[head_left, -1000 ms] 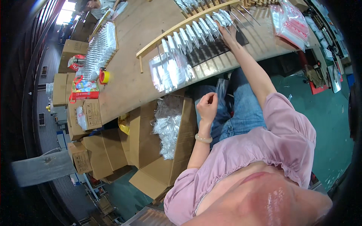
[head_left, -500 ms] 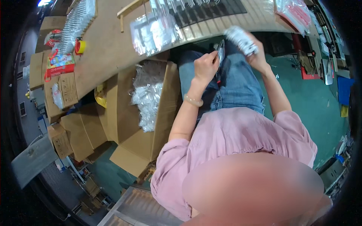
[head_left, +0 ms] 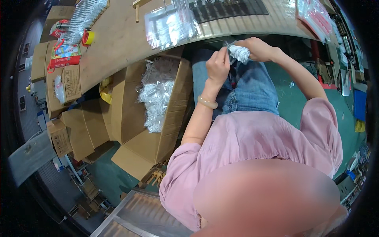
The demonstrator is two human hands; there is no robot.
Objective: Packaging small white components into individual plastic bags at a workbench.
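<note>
My left hand (head_left: 218,67), with a pale bangle on its wrist, is closed in a pinch on the edge of a clear plastic bag (head_left: 227,44). Beside it, my right hand (head_left: 258,49) grips a white bundle (head_left: 240,54) that looks like coiled cord. The end of the bundle meets the bag between my two hands, over my lap. How far it sits inside the bag is hard to make out. To the left, an open cardboard box (head_left: 132,102) holds a pile of clear bags with white contents (head_left: 156,94).
The worktable (head_left: 114,43) curves across in front of me. On it lie a stack of clear bags (head_left: 169,29), a dark mat (head_left: 233,12), pink-tinted plastic bags (head_left: 314,17), a yellow tape roll (head_left: 90,38) and a long row of packed pieces (head_left: 85,19). More cartons (head_left: 81,126) stand at far left.
My right hand has swung left with the white bundle, bringing it to the bag at my left hand. The left hand has shifted little and keeps its pinch.
</note>
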